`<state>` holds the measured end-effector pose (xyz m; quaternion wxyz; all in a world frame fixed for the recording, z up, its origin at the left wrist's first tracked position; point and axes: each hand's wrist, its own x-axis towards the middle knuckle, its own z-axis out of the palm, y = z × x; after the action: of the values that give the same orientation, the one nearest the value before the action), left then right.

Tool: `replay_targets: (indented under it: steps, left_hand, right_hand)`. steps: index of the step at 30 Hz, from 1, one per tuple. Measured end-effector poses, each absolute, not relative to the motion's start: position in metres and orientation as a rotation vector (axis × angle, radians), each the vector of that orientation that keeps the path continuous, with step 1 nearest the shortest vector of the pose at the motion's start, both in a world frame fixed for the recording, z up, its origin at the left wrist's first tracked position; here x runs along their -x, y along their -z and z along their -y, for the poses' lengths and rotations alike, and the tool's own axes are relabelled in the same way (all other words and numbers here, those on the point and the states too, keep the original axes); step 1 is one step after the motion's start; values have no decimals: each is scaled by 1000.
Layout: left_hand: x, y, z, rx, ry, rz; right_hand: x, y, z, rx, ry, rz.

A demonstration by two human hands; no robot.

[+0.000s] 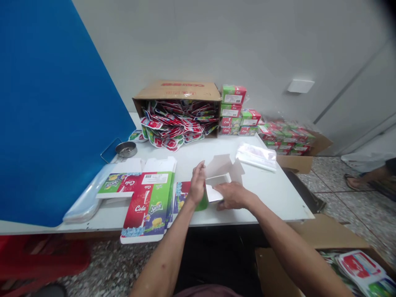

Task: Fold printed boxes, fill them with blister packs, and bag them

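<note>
Between my left hand and my right hand, a partly folded cardboard carton stands on the white table, its white inside showing and its flaps raised. My left hand presses upright against one side of it, while my right hand grips its near edge from above. Its printed face is mostly hidden from this angle. Beside my left wrist lies a flat Cola and Sprite printed carton, partly under the hand. Further left lies a stack of flat printed cartons.
A tipped cardboard box spills printed blanks at the table's back. Finished green-and-red boxes stand beside it, with more in plastic. There are a clear bag, a metal tin, a blue board, and an open box of blanks below right.
</note>
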<state>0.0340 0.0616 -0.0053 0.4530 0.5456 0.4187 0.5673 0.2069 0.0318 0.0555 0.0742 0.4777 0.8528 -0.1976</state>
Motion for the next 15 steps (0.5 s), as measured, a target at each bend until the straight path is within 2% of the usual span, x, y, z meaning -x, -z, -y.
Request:
replay_targets:
  steps: [10, 13, 15]
  left_hand:
    - [-43, -10, -69, -1630, -858, -1530]
    - [-42, -9, -70, -1570, -741, -1570]
    - [-41, -6, -70, -1520, -739, -1509]
  right_hand:
    - [-186, -61, -3, -1725, 461, -2428]
    - [-195, -68, 30, -1813, 429, -2682]
    - [-213, -73, 50, -1898, 585, -2999]
